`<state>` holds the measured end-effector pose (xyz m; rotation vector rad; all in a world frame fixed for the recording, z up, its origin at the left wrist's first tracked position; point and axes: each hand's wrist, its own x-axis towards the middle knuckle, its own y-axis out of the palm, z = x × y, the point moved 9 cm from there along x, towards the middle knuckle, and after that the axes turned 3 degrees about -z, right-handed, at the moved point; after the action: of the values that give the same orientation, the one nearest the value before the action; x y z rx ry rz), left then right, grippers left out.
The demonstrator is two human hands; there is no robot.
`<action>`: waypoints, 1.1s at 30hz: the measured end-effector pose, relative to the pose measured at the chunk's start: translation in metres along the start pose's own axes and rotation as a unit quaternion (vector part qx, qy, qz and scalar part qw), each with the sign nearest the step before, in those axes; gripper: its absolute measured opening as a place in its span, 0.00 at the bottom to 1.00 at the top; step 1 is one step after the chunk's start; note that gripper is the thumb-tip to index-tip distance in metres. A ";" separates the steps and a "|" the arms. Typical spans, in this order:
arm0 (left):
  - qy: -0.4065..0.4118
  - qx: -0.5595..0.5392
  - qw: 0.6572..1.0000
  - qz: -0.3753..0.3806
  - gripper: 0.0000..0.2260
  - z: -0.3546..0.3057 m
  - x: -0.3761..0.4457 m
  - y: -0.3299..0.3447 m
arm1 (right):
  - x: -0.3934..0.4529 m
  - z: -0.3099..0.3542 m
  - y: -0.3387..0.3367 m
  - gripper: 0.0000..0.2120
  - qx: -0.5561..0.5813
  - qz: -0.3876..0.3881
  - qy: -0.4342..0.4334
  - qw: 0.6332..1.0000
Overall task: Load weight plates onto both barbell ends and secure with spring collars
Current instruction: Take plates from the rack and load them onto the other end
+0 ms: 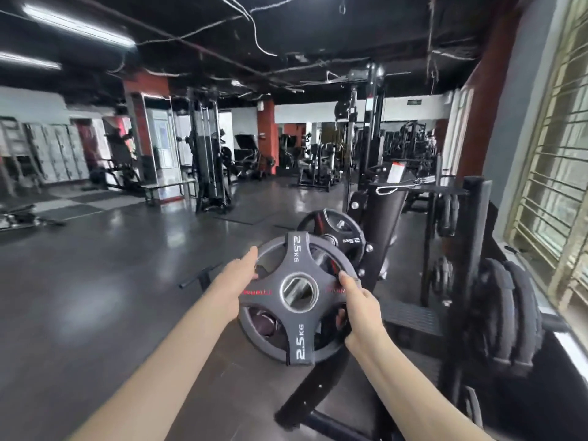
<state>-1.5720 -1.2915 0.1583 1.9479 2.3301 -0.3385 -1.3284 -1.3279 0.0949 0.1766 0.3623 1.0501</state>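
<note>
A black 2.5 kg weight plate [297,319] with a steel-ringed centre hole is held upright in front of me. My left hand [237,283] grips its left rim, fingers hooked through a cut-out. My right hand [358,308] grips the right rim. Through the plate's hole and cut-outs shows a steel sleeve [323,261], which may be the barbell end. Behind it, a second 2.5 kg plate [342,232] sits on a rack peg. No spring collar is visible.
A black rack upright [380,218] stands just behind the plates. Larger black plates [506,313] hang on a storage post at the right, beside a barred window [560,173]. A rack foot [315,386] crosses the floor below. Gym machines fill the far room.
</note>
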 end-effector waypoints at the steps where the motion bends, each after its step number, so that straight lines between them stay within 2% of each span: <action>1: -0.003 0.014 1.000 0.004 0.36 0.001 0.001 -0.003 | -0.003 0.001 0.001 0.23 -0.002 0.000 -0.006 1.000; 3: 0.002 0.030 1.000 0.010 0.37 -0.001 -0.004 -0.005 | -0.010 0.002 0.000 0.29 -0.007 0.003 -0.007 1.000; 5: 0.004 0.019 1.000 0.003 0.29 -0.001 -0.009 -0.009 | -0.017 0.001 -0.001 0.30 -0.012 0.007 -0.015 1.000; 8: -0.009 0.002 1.000 -0.005 0.23 0.010 -0.007 -0.021 | -0.031 -0.003 0.003 0.19 -0.025 0.000 -0.017 1.000; 13: -0.027 0.003 0.999 -0.040 0.18 0.030 0.001 -0.055 | -0.049 -0.021 0.029 0.17 -0.042 0.032 -0.002 0.999; 15: -0.045 -0.032 0.998 -0.041 0.21 0.042 0.008 -0.063 | -0.052 -0.029 0.036 0.16 -0.037 0.023 -0.007 0.999; 18: -0.103 -0.089 0.990 -0.033 0.31 0.062 0.011 -0.056 | -0.051 -0.031 0.035 0.17 -0.047 0.001 -0.043 0.998; 21: -0.164 -0.100 0.981 0.001 0.37 0.078 0.004 -0.039 | -0.050 -0.036 0.028 0.17 -0.062 -0.010 -0.084 0.994; 24: -0.184 -0.111 0.977 0.003 0.42 0.082 0.016 -0.034 | -0.058 -0.036 0.027 0.17 -0.089 -0.025 -0.135 0.987; 26: -0.186 -0.135 0.973 0.010 0.38 0.081 0.018 -0.032 | -0.062 -0.034 0.027 0.17 -0.095 -0.035 -0.162 0.982; 29: -0.172 -0.172 0.969 0.046 0.23 0.079 0.011 -0.023 | -0.069 -0.036 0.025 0.15 -0.100 -0.038 -0.195 0.975; 33: -0.123 -0.200 0.970 0.058 0.17 0.076 0.021 -0.018 | -0.074 -0.036 0.025 0.14 -0.106 -0.029 -0.221 0.969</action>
<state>-1.5988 -1.2911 0.0825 1.7271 1.9386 -0.0828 -1.3952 -1.3808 0.0843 0.2002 -0.1479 0.9540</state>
